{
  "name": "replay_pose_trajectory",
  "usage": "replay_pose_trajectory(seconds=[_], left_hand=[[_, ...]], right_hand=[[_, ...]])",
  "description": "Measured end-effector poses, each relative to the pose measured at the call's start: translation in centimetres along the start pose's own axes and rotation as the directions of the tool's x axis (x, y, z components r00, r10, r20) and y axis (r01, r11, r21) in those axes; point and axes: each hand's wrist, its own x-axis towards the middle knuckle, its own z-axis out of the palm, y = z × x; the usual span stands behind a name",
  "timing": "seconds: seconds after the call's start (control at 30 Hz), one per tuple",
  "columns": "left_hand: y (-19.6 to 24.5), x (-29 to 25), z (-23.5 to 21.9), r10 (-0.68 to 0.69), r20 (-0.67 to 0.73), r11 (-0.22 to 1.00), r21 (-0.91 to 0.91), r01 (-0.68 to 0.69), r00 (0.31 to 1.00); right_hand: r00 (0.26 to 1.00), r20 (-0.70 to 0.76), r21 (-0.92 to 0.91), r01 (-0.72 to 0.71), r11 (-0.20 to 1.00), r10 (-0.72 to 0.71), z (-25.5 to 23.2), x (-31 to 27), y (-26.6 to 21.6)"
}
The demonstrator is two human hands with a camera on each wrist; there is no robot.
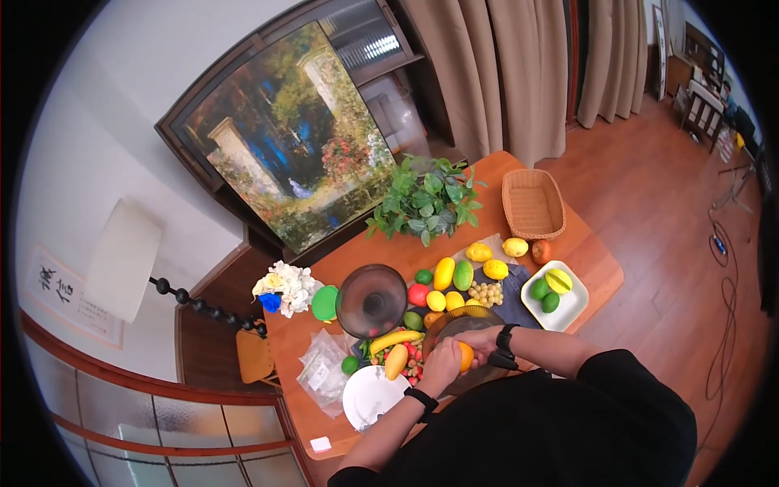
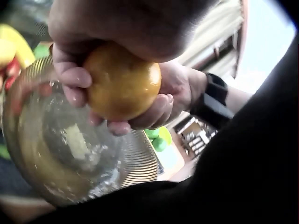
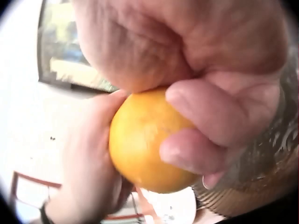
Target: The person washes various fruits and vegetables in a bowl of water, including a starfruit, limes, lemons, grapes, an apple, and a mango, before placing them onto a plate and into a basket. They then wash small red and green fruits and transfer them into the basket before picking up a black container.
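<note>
Both hands hold a wet, shiny orange [image 1: 465,356] over a ribbed glass bowl [image 2: 140,161] with water in it. My left hand [image 1: 442,365] grips the fruit from one side, fingers curled round it in the left wrist view. From the other side, my right hand [image 1: 484,339] holds it with bent fingers [image 3: 205,112] in the right wrist view. The orange [image 3: 149,140] shows large there, between the two hands. Part of the bowl is hidden behind the hands and forearms in the head view.
Left of the bowl are a white plate [image 1: 365,402], a mango [image 1: 396,362] and bananas [image 1: 393,341]. Beyond stand a dark glass dish [image 1: 357,284], grapes [image 1: 487,293] and a leafy plant [image 1: 426,199]. A white tray [image 1: 574,312] with green fruit and a wicker basket [image 1: 531,223] are at right.
</note>
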Motion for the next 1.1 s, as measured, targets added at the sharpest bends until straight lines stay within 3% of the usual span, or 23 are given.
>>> replay_pose_trajectory(seconds=[0.07,0.13,0.17,0.2,0.23,0.27,0.3,0.37,0.4,0.53,0.6,0.63,0.7,0.73,0.8,0.83,0.9,0.93,0.97,1.0,1.03,1.07,1.1], left_hand=[[-3.5,0.8,2.0,0.054,0.067,0.998,-0.041,-0.052,0.996],[-7.9,1.3,5.6,0.029,0.013,0.998,-0.056,-0.028,0.999],[-7.9,1.5,5.5,0.003,-0.035,0.997,-0.072,-0.005,0.999],[-7.7,1.6,5.7,0.006,-0.033,0.997,-0.070,-0.008,0.999],[-5.3,2.0,3.9,-0.472,0.230,0.665,-0.541,0.515,0.851],[-3.8,2.3,2.8,-0.596,0.641,-0.067,-0.639,0.766,0.483],[-4.1,2.3,2.4,-0.596,0.641,-0.067,-0.640,0.765,0.484],[-5.7,1.7,1.9,-0.143,0.900,-0.274,-0.435,0.858,0.411],[-6.7,1.4,2.6,-0.073,0.921,-0.280,-0.387,0.878,0.383],[-7.8,1.3,3.3,0.068,0.899,-0.238,-0.406,0.882,0.432],[-6.3,1.4,3.3,-0.359,0.761,0.002,-0.577,0.816,0.539],[-5.0,1.5,2.5,-0.359,0.761,0.000,-0.579,0.815,0.540],[-2.6,1.7,1.0,-0.533,0.590,0.187,-0.617,0.764,0.607],[-2.7,1.7,1.5,-0.534,0.589,0.186,-0.617,0.764,0.606],[-3.4,1.7,3.1,-0.627,0.377,0.381,-0.614,0.691,0.681],[-3.2,1.6,3.1,-0.626,0.377,0.384,-0.613,0.691,0.683],[-2.8,1.3,2.9,-0.572,0.263,0.667,-0.401,0.627,0.777],[-5.4,1.4,4.9,-0.434,0.215,0.800,-0.356,0.484,0.875],[-6.5,1.6,5.8,-0.436,0.212,0.799,-0.356,0.485,0.875],[-7.2,1.6,6.5,-0.369,0.150,0.854,-0.334,0.398,0.917],[-7.4,1.3,6.9,-0.296,0.094,0.900,-0.306,0.310,0.951],[-6.2,1.3,5.9,-0.299,0.095,0.898,-0.308,0.313,0.950],[-4.9,1.5,4.8,-0.380,0.154,0.814,-0.413,0.409,0.912]], right_hand=[[0.999,0.006,0.040,0.048,0.998,-0.048,0.2,0.5,0.5],[0.911,-0.363,-0.030,0.200,0.979,-0.197,0.6,1.5,1.0],[0.910,-0.363,-0.027,0.204,0.979,-0.200,1.1,1.6,1.4],[0.728,-0.502,-0.416,0.270,0.868,-0.467,1.6,1.7,1.8],[0.488,-0.488,-0.746,0.197,0.636,-0.724,2.2,1.9,2.3],[0.253,-0.241,-0.969,-0.013,0.245,-0.937,1.3,3.5,3.2],[0.253,-0.240,-0.970,-0.014,0.244,-0.937,1.6,2.9,3.2],[0.312,-0.006,-1.000,-0.012,0.003,-0.950,4.1,-0.2,2.6],[0.393,-0.028,-0.999,-0.051,0.009,-0.919,5.4,-1.5,1.9],[0.359,-0.089,-0.994,0.021,0.104,-0.929,5.6,-1.6,1.6],[0.272,-0.257,-0.954,0.081,0.289,-0.927,4.9,-0.1,2.0],[0.274,-0.256,-0.955,0.080,0.287,-0.927,4.0,0.8,2.0],[0.312,-0.335,-0.927,0.062,0.371,-0.889,2.2,2.6,1.9],[0.313,-0.334,-0.927,0.063,0.371,-0.889,2.7,1.9,1.4],[0.644,-0.608,-0.555,0.074,0.829,-0.464,4.8,-0.7,-0.5],[0.642,-0.609,-0.553,0.076,0.829,-0.465,3.9,0.2,-0.1],[0.801,-0.554,-0.076,0.220,0.972,-0.225,0.9,2.2,1.1],[0.802,-0.553,-0.078,0.221,0.972,-0.226,0.1,2.1,1.3],[0.867,-0.467,0.105,0.250,0.963,-0.174,-0.5,1.9,1.3],[0.921,-0.365,0.287,0.249,0.925,-0.135,-0.9,2.0,1.4],[0.923,-0.362,0.289,0.244,0.926,-0.130,-0.9,2.2,1.6],[0.893,-0.412,0.311,0.323,0.894,-0.180,-0.9,2.3,1.8],[0.856,-0.465,0.327,0.404,0.854,-0.226,-1.0,2.4,2.0]])
